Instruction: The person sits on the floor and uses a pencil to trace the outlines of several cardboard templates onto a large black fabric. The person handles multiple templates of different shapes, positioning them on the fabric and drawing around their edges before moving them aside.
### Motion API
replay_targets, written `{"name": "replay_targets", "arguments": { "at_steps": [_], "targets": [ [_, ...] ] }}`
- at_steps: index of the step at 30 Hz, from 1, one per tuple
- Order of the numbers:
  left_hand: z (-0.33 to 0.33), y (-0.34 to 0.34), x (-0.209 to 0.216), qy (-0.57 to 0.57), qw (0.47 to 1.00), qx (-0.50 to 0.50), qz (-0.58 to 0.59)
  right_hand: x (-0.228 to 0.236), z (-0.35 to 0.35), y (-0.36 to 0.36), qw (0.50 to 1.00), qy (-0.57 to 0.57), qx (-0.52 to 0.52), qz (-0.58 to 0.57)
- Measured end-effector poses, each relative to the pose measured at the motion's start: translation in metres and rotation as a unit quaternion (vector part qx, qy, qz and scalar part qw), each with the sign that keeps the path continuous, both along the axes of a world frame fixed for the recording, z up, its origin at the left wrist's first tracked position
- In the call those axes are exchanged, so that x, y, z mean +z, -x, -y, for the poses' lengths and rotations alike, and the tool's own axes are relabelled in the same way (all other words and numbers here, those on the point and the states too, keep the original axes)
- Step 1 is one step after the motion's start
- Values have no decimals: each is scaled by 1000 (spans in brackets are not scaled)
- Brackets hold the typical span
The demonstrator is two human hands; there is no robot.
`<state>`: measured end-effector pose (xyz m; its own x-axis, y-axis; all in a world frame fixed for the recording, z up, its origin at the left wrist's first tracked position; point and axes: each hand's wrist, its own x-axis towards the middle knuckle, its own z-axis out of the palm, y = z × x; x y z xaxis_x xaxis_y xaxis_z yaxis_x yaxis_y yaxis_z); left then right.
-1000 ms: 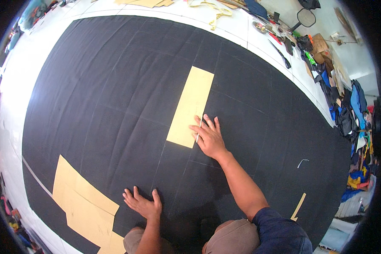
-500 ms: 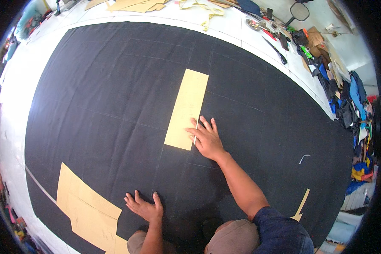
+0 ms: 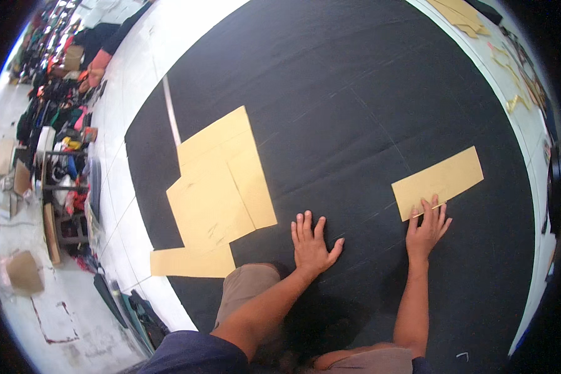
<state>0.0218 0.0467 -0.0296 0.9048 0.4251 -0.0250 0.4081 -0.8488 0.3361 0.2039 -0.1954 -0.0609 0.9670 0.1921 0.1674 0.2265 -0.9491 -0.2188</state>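
Observation:
A large sheet of black fabric (image 3: pixel 330 137) lies spread out, with faint pale lines drawn on it. My left hand (image 3: pixel 311 244) rests flat on this fabric, fingers spread and holding nothing. To the right, my right hand (image 3: pixel 425 234) grips a thin pale stick (image 3: pixel 438 206), like a marking pencil, between its fingers. Its fingertips touch the near edge of a tan rectangular card template (image 3: pixel 445 177). Left of my left hand, several larger tan card pattern pieces (image 3: pixel 206 193) lie overlapping on the fabric. My knees show at the lower edge.
White tiled floor (image 3: pixel 137 56) borders the fabric. Along the left stand a dark rack (image 3: pixel 68 187) and heaps of mixed items, with a cardboard box (image 3: pixel 23 273) nearby. At the upper right lie more tan card pieces (image 3: pixel 458 15) and a yellow measuring tape (image 3: pixel 511 71).
My view has swung left, so the pattern pieces now sit nearer the middle and the rectangular template farther right. My right hand still holds the pale stick at the template; my left stays spread.

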Motion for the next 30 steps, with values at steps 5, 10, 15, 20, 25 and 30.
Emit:
{"name": "replay_targets", "arguments": {
  "at_steps": [5, 10, 15, 20, 25, 30],
  "targets": [
    [8, -5, 0, 2, 1000, 0, -8, 21, -73, -36, 993, -3, 113, -38],
    [11, -7, 1, 6, 1000, 8, -17, 27, -112, -45, 979, -58, 196, -12],
    [10, -6, 4, 8, 1000, 5, -13, 36, -60, 25, 977, -141, 158, -4],
    [10, -6, -3, 6, 1000, 1, -13, 26, 19, 132, 986, -113, 101, -73],
    [8, -6, -2, -7, 1000, 11, -2, 26, 39, 198, 987, -85, 67, -121],
    [-23, -11, 29, 233, 971, 53, -19, 23, 35, 207, 988, -77, 44, -125]
  ]
}}
